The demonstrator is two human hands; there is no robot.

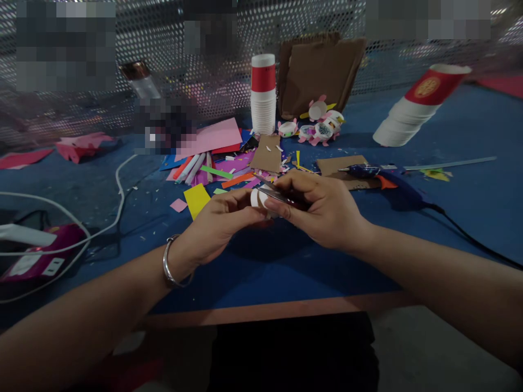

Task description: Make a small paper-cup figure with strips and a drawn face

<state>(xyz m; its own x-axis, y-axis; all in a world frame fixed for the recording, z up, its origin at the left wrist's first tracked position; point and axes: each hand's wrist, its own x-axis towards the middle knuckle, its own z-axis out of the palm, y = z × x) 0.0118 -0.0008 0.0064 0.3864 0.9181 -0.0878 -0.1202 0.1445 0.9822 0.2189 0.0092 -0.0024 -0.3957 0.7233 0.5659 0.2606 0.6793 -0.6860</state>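
My left hand (223,223), with a metal bangle at the wrist, is closed around a small white paper cup piece (257,197) held above the blue table (261,272). My right hand (322,209) is closed on a pair of scissors (274,193), whose blades rest against the white piece. Both hands meet over the middle of the table, just in front of a scatter of coloured paper scraps (212,174).
A stack of white and red paper cups (263,95) stands at the back beside brown paper bags (321,73); another stack (412,109) leans at the right. Finished cup crafts (321,130), a blue glue gun (384,177) with cord, cardboard pieces (267,152), white cables (102,218).
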